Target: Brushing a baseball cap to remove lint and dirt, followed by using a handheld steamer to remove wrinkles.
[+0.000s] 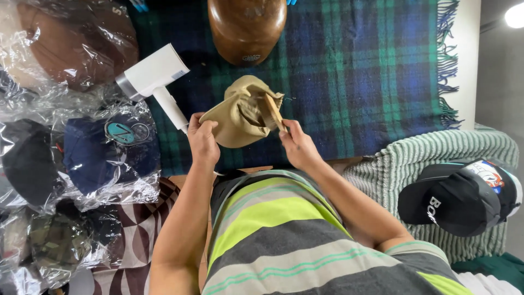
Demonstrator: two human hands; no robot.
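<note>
My left hand [202, 140] grips the brim of a tan cap [236, 116], holding it up over a blue and green plaid blanket [360, 71]. In my right hand [297, 145] is a small wooden brush [272, 111], its bristle side pressed against the cap's crown. Both hands sit close together in front of my striped shirt.
A brown wooden head form [246, 27] stands at the top. A white handheld steamer [155, 82] lies left of the cap. Several caps in clear plastic bags [82, 153] are piled at left. A black cap [456, 199] rests on a green knit throw [436, 153] at right.
</note>
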